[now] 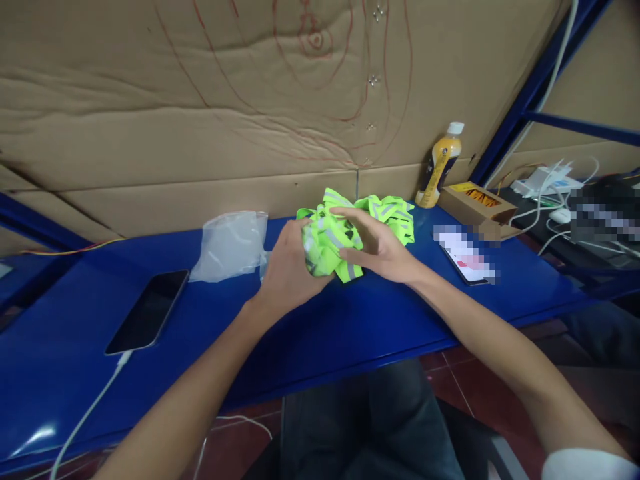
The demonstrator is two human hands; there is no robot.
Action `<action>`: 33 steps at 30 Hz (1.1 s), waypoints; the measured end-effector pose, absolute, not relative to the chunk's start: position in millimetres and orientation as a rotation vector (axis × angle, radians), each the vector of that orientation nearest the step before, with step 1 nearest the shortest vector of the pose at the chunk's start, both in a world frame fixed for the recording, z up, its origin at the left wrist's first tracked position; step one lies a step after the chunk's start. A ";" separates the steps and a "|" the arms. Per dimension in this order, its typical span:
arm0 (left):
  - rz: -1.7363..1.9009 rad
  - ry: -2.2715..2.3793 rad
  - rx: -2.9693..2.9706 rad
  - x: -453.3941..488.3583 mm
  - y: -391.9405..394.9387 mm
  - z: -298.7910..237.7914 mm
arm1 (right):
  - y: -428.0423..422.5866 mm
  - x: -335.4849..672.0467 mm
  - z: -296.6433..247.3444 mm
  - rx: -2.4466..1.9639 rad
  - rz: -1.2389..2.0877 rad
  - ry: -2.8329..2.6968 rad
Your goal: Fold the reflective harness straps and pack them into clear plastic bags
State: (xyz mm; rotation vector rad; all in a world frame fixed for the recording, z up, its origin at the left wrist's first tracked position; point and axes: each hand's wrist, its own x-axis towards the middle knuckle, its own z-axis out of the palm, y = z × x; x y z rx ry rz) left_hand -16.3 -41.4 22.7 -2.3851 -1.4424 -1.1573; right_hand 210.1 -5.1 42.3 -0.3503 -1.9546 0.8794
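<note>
A crumpled neon-green safety vest (373, 217) with grey reflective strips lies in the middle of the blue table (350, 333). My left hand (290, 263) is closed on its left end, gripping the bunched fabric. My right hand (377, 247) rests against the vest's front right side, fingers curved over the cloth and pressing it. A clear plastic bag (231, 245) lies just left of my left hand.
A dark phone (149, 311) on a white cable lies at the left. A yellow drink bottle (441, 167) and an open cardboard box (477, 202) stand at the back right, with a second phone (467, 260) nearby. Cardboard sheets form the back wall. White cables and chargers sit at far right.
</note>
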 end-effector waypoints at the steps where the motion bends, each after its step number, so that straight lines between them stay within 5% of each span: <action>1: -1.187 -1.458 -2.370 -17.6 -41.5 24.4 | -4.4 211.3 42.1 -0.393 0.880 -1.931; 15: -1.034 -1.362 -2.300 -4.3 -51.9 22.1 | -10.3 204.9 33.8 -0.514 0.567 -2.096; 21: -1.050 -1.365 -2.267 -9.6 -45.6 20.9 | -13.9 203.9 38.0 -0.486 0.921 -2.043; 33: -0.980 -1.279 -2.379 -15.5 -49.4 27.2 | -15.2 206.1 47.0 -0.528 0.971 -1.961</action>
